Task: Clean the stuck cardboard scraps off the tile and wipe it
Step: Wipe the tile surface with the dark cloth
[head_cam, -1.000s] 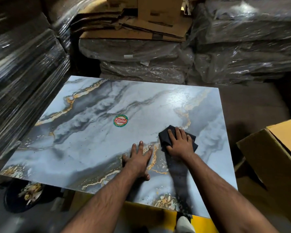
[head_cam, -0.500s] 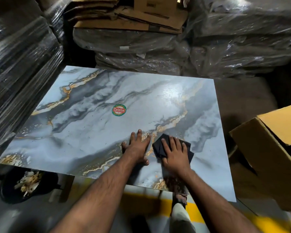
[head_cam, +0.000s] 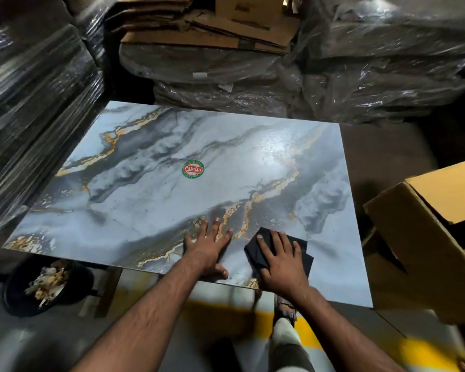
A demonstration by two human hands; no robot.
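Observation:
A large glossy marble-patterned tile (head_cam: 151, 200), grey with gold veins, lies flat before me with a round red-and-green sticker (head_cam: 193, 169) near its middle. My left hand (head_cam: 208, 251) rests flat on the tile near the front edge, fingers spread. Just to its right, my right hand (head_cam: 282, 261) presses a folded black cloth (head_cam: 301, 251) onto the tile with straight fingers. No cardboard scraps show on the surface from here.
A black bucket (head_cam: 16, 296) holding torn scraps stands on the floor at the front left. An open cardboard box (head_cam: 424, 242) sits close to the tile's right edge. Plastic-wrapped stacks (head_cam: 32, 108) and flattened cardboard (head_cam: 204, 25) surround the far sides.
My right hand has drawn the black cloth toward me across the tile, from the middle right to near the front edge. The left hand stays flat beside it.

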